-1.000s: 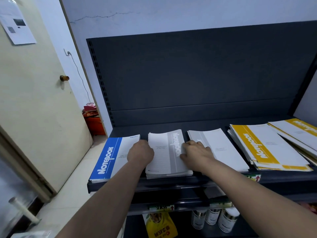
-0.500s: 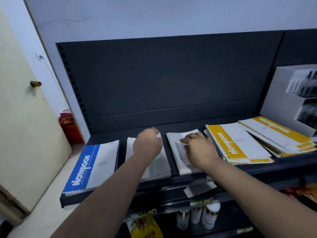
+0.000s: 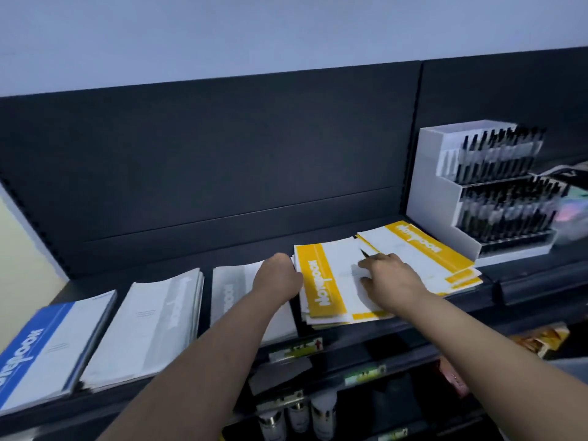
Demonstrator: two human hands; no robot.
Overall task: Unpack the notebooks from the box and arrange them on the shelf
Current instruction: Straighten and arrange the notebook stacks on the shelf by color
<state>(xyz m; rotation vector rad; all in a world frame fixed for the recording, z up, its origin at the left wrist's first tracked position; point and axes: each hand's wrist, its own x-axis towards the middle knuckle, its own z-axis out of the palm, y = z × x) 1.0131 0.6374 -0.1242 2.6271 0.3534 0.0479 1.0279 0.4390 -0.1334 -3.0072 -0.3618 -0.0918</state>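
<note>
Yellow stack (image 3: 331, 281) beside pen rack (image 3: 477, 189): slick, floppy, grip edges; right hand (image 3: 389, 278) fingers spread flat, left hand (image 3: 280, 276) fisted

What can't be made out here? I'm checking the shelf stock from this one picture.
- Blue notebook stack: cut off by the left edge of the head view.
- Grey notebook stack: partly hidden by the left hand and forearm.
- Pens in the white rack: too blurred to count.
- Price tags on the shelf: unreadable.
- The box: not in view.
</note>
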